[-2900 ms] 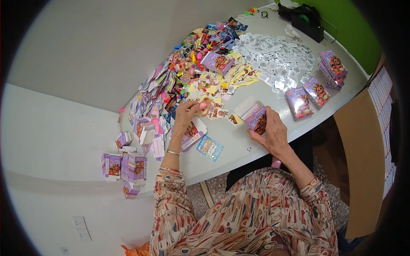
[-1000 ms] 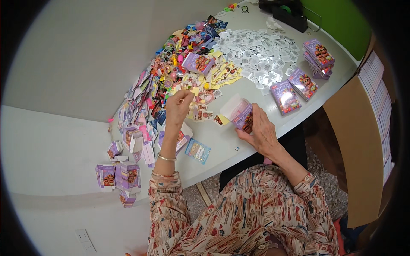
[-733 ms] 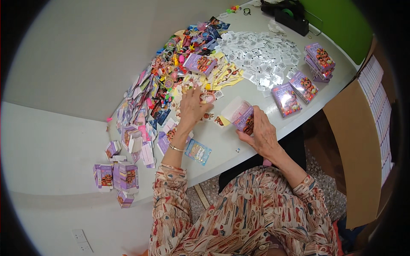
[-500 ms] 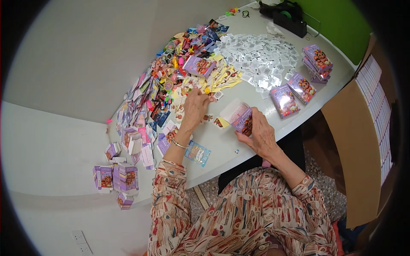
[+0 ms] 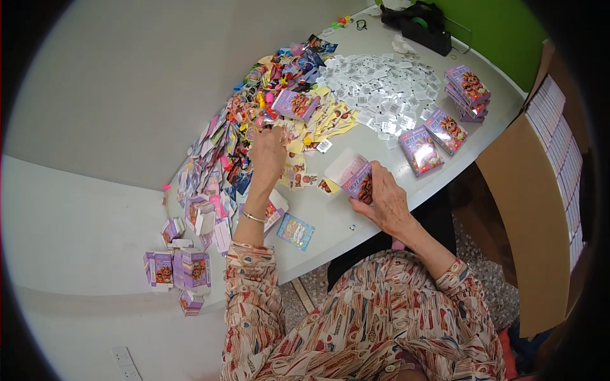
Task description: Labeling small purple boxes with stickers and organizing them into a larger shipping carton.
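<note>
My right hand grips a small purple printed box whose white end flap stands open toward the middle of the table. Over the pile of small colourful toys is my left hand, its fingers reaching in among them. The fingertips are partly hidden, so whether they pinch anything does not show. Beneath and beside that hand lie sticker sheets and yellow-backed cards. Another purple box rests on top of the pile. A blue card lies near the table's front edge.
White printed packets spread across the far side. Closed purple boxes sit at the right, some stacked. A black tape dispenser stands at the back. Open purple boxes gather at left. A large carton borders the right.
My left hand has moved left and slightly away from me, from the sticker sheets to the toy pile. My right hand still holds the box in nearly the same place.
</note>
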`<state>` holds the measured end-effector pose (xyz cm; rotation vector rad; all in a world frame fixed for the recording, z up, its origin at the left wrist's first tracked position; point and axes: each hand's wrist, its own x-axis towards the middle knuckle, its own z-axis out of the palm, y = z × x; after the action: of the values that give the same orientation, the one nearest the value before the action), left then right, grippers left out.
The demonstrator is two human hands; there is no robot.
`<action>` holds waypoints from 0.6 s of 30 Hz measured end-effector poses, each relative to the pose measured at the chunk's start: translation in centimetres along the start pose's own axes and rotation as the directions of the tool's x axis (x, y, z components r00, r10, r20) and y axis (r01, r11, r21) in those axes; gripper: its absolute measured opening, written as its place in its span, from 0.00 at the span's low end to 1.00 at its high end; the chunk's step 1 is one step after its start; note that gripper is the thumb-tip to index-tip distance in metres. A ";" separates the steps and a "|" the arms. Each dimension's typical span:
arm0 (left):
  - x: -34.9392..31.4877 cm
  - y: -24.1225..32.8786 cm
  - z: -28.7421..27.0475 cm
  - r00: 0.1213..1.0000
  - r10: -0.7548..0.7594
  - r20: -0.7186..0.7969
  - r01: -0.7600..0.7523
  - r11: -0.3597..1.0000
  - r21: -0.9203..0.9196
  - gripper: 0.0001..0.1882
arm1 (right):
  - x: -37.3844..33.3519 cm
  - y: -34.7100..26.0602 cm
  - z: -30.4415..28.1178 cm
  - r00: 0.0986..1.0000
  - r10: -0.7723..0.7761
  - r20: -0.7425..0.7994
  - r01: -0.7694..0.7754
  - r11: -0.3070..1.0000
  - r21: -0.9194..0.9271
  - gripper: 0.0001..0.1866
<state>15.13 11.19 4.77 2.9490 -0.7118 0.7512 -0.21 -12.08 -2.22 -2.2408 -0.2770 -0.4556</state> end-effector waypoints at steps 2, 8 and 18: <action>-0.1 1.2 1.9 0.998 -0.025 -0.056 0.019 0.996 -0.093 0.07 | 0.0 0.3 0.1 1.000 0.015 0.008 -0.015 1.000 0.000 0.47; -0.5 2.4 6.2 0.991 0.037 0.131 -0.016 0.987 -0.157 0.05 | 0.0 -0.1 0.0 1.000 0.021 -0.008 -0.021 1.000 -0.003 0.46; 0.1 5.0 0.9 0.983 -0.178 0.038 0.161 0.748 -0.644 0.06 | 0.0 0.5 0.1 0.999 0.027 -0.028 -0.027 1.000 -0.011 0.46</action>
<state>13.43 6.59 3.54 2.3163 -0.5416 0.4075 -0.02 -12.33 -2.58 -2.2453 -0.2296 -0.4743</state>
